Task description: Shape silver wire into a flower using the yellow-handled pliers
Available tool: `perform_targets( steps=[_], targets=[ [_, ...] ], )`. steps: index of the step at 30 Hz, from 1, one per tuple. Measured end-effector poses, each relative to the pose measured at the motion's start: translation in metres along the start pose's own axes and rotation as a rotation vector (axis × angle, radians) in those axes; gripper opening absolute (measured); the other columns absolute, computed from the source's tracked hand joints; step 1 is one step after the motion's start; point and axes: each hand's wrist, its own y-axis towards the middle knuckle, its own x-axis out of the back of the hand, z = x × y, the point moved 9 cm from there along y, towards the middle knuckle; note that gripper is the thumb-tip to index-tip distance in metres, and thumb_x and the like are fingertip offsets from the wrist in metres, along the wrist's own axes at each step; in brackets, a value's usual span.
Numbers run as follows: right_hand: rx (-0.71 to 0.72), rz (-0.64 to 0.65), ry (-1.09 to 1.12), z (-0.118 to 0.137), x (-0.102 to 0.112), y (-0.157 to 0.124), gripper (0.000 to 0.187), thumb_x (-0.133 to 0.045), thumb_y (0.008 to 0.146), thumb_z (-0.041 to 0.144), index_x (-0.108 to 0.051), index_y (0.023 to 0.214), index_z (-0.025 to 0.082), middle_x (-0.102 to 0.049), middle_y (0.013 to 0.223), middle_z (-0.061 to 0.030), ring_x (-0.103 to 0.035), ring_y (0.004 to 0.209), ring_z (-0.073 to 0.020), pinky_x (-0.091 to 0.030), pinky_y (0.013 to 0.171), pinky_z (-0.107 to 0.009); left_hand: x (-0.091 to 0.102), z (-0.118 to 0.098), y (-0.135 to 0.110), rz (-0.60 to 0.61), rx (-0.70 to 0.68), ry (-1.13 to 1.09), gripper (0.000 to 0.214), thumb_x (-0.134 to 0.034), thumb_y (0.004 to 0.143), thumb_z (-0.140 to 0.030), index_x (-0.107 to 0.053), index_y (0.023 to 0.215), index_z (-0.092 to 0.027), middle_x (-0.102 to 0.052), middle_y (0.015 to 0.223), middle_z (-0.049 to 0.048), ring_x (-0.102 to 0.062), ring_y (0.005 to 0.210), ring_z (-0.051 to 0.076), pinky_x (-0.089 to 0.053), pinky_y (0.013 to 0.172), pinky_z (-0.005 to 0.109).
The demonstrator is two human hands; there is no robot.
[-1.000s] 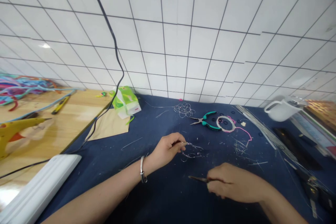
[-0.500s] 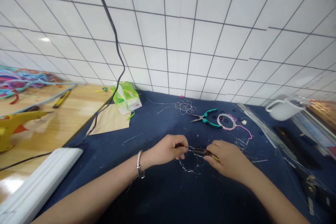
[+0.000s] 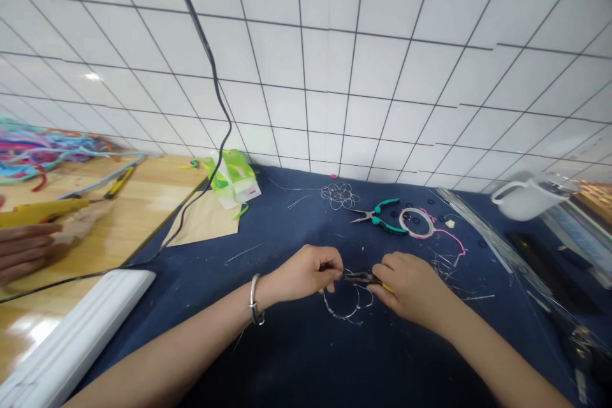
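Observation:
My left hand [image 3: 306, 272], with a silver bangle at its wrist, pinches a thin wire ring [image 3: 342, 317] at its upper left edge. Loose wire ends stick out from the ring. In my right hand [image 3: 406, 284] are dark-jawed pliers [image 3: 362, 277] with a yellow handle, mostly covered by my fingers. Their tips reach the wire right by my left fingertips. Whether the jaws are clamped on the wire is too small to tell. Beyond my hands lie a flower-shaped wire piece [image 3: 339, 195] and teal-handled pliers [image 3: 377, 215].
A white ring [image 3: 417, 223] with pink cord lies at right, near wire scraps and a white mug [image 3: 526, 199]. At left are a white power strip [image 3: 90, 331], a black cable [image 3: 191, 201], a tissue pack [image 3: 234, 178] and a co-worker's hand [image 3: 26, 248] at a yellow glue gun [image 3: 45, 210].
The pliers' tips have moved left, close to my left fingertips, and the wire ring has shifted slightly. A co-worker's hand has appeared at the glue gun, which has moved left.

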Motion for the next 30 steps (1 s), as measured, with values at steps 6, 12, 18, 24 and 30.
perform_targets(
  steps=[6, 12, 18, 24, 30],
  targets=[
    [0.008, -0.068, -0.045, 0.0022, 0.0001, -0.0009, 0.02, -0.045, 0.085, 0.035, -0.055, 0.079, 0.019, -0.051, 0.072, -0.0037, -0.045, 0.068, -0.016, -0.027, 0.06, -0.029, -0.0005, 0.0022, 0.0007, 0.01, 0.03, 0.026, 0.012, -0.047, 0.08, -0.024, -0.056, 0.08, -0.016, -0.062, 0.063, 0.0006, -0.06, 0.056, 0.011, -0.043, 0.047, 0.017],
    [-0.011, -0.07, -0.062, 0.0012, -0.0052, -0.0041, 0.019, -0.044, 0.085, 0.035, -0.054, 0.08, 0.021, -0.052, 0.073, -0.003, -0.045, 0.068, -0.0163, -0.026, 0.06, -0.028, -0.0018, 0.0006, 0.0007, 0.015, 0.023, 0.112, 0.014, -0.046, 0.081, -0.023, -0.057, 0.08, -0.016, -0.062, 0.064, 0.0001, -0.06, 0.056, 0.01, -0.041, 0.046, 0.017],
    [-0.02, -0.06, -0.074, 0.0019, -0.0071, -0.0046, 0.018, -0.043, 0.085, 0.035, -0.053, 0.08, 0.021, -0.052, 0.072, -0.0028, -0.044, 0.068, -0.0167, -0.025, 0.059, -0.029, -0.0018, -0.001, 0.0001, -0.004, 0.001, 0.17, 0.013, -0.046, 0.08, -0.021, -0.058, 0.08, -0.016, -0.062, 0.064, -0.0006, -0.059, 0.056, 0.009, -0.039, 0.046, 0.016],
    [-0.035, -0.06, -0.085, 0.0015, -0.0059, -0.0048, 0.019, -0.043, 0.085, 0.036, -0.053, 0.08, 0.021, -0.05, 0.073, -0.003, -0.043, 0.069, -0.0173, -0.025, 0.06, -0.03, -0.0011, -0.0021, 0.0012, -0.021, -0.008, 0.199, 0.013, -0.046, 0.079, -0.02, -0.058, 0.077, -0.015, -0.062, 0.062, -0.001, -0.058, 0.054, 0.009, -0.038, 0.046, 0.016],
    [-0.043, -0.063, -0.078, 0.0002, -0.0042, -0.0036, 0.019, -0.044, 0.084, 0.035, -0.053, 0.08, 0.02, -0.05, 0.074, -0.0041, -0.043, 0.071, -0.0178, -0.027, 0.063, -0.03, 0.0012, -0.0001, 0.0011, -0.03, 0.022, 0.18, 0.012, -0.046, 0.079, -0.02, -0.058, 0.078, -0.016, -0.062, 0.061, -0.0015, -0.059, 0.053, 0.009, -0.039, 0.046, 0.015]
  ],
)
